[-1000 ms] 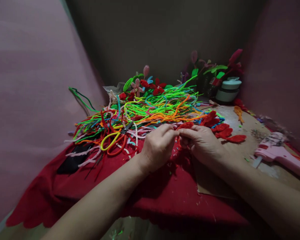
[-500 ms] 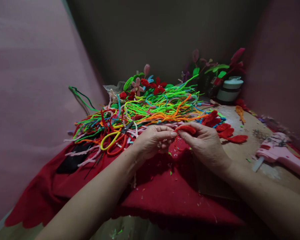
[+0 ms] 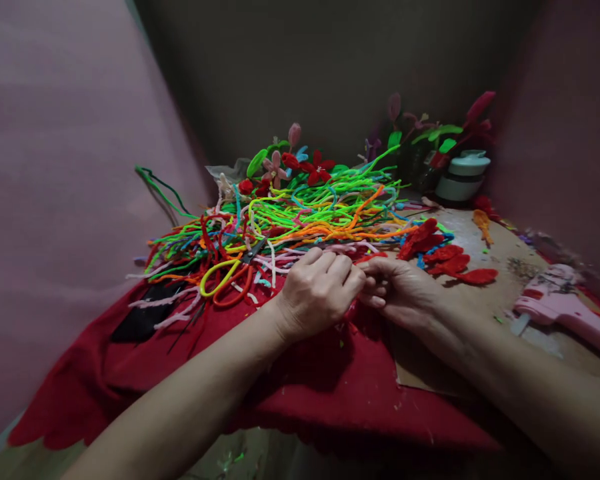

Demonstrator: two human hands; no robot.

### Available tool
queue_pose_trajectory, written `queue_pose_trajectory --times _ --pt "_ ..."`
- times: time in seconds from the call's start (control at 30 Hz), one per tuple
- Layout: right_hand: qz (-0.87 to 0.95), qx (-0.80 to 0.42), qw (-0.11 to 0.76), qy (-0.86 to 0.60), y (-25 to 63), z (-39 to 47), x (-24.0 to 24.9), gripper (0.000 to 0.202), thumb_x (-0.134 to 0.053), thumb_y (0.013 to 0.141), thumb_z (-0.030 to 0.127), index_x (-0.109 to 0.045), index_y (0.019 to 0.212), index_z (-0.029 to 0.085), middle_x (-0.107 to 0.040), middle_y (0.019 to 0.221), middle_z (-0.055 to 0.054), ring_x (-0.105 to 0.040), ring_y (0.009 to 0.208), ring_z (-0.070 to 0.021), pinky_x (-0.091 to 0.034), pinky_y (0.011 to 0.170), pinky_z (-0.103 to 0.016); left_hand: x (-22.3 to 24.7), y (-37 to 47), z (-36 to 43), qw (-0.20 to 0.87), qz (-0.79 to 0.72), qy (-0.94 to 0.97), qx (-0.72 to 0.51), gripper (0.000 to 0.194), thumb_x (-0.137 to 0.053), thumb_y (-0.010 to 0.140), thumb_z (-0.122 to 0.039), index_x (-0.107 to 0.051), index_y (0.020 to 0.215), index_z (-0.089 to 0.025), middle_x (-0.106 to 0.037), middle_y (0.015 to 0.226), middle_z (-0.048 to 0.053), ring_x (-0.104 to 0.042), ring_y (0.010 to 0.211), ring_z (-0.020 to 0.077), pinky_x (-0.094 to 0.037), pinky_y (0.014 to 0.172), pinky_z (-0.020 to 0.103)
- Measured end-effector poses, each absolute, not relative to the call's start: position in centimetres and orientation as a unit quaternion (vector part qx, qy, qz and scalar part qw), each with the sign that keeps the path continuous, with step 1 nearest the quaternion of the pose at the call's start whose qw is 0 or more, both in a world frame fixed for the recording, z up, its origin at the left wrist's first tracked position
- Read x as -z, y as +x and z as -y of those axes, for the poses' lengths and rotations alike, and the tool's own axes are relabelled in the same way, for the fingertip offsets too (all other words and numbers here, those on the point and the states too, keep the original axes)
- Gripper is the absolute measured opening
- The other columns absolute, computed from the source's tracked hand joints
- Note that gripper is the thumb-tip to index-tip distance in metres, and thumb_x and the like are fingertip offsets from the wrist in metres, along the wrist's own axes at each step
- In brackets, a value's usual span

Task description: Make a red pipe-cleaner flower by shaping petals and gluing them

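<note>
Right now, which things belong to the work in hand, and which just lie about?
Work in hand:
red fuzzy strip at the right hand
probably the matching red fuzzy petals

Seemingly lying about:
yellow-and-orange-handled scissors
pink plastic glue gun
blue-lidded container

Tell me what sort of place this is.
Most likely a small handicraft workspace, perhaps in a home: a heap of colorful pipe cleaners, scissors lying at its near edge, and what looks like a pink glue gun off to the right.
</note>
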State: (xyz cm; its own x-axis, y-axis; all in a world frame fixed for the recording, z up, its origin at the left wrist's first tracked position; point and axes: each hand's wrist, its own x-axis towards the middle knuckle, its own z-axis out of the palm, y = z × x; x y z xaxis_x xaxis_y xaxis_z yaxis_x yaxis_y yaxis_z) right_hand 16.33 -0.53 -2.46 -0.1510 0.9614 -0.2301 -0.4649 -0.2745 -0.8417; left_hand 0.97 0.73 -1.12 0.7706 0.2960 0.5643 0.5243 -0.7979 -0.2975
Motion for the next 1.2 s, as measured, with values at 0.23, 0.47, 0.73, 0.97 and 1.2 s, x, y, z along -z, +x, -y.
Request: queue_pose_trajectory --times 0.23,0.47,0.73,0.97,1.2 --pt "0.381 -0.680 0.549 -0.303 17.0 0.6 1.4 0.020 -0.065 0.061 0.016 -0.049 0.049 0.017 -0.034 0.044 0.007 -0.025 0.042 -0.0057 -0.020 0.041 -0.022 0.6 0.5 -2.6 -0.191 0.349 -0.769 0.500 0.016 -0.055 0.076 -0.016 -0.057 0.091 -0.018 -0.057 0.076 0.000 -0.052 0.066 0.0099 -0.040 0.064 0.024" --pt "0.476 -0.626 0.536 -0.308 17.1 0.9 1.6 0.011 -0.066 0.066 0.022 -0.060 0.058 0.017 -0.042 0.047 0.006 -0.031 0.043 -0.0066 -0.024 0.044 -0.024 0.7 -0.2 -4.0 -0.716 0.349 -0.515 0.316 0.023 -0.065 0.072 -0.033 -0.062 0.077 -0.010 -0.058 0.060 0.002 -0.047 0.044 0.0060 -0.036 0.041 0.018" --pt "0.539 -0.577 0.525 -0.318 16.9 1.6 1.4 0.009 -0.061 0.075 0.023 -0.065 0.069 0.018 -0.060 0.058 0.000 -0.057 0.060 -0.0136 -0.043 0.064 -0.029 0.4 0.6 -1.9 -0.829 0.257 -0.472 0.154 0.042 -0.057 0.075 -0.050 -0.065 0.071 -0.010 -0.060 0.053 0.005 -0.050 0.035 0.0096 -0.037 0.031 0.019" --pt "0.541 -0.495 0.559 -0.387 16.8 1.5 1.1 0.009 -0.061 0.068 0.016 -0.065 0.060 0.018 -0.054 0.053 0.004 -0.042 0.049 -0.0075 -0.035 0.053 -0.023 -0.3 0.2 -1.8 -0.778 0.293 -0.518 0.200 0.026 -0.063 0.075 -0.037 -0.061 0.069 -0.011 -0.046 0.046 -0.005 -0.032 0.029 0.0011 -0.026 0.032 0.014" --pt "0.562 -0.478 0.546 -0.396 16.8 1.0 1.6 0.011 -0.064 0.069 0.028 -0.064 0.065 0.017 -0.057 0.059 0.002 -0.047 0.054 -0.0103 -0.036 0.054 -0.025 -1.0 -0.1 -1.7 -0.654 0.342 -0.645 0.197 0.020 -0.055 0.081 -0.031 -0.060 0.076 -0.012 -0.055 0.053 -0.001 -0.045 0.036 0.0036 -0.030 0.037 0.014"
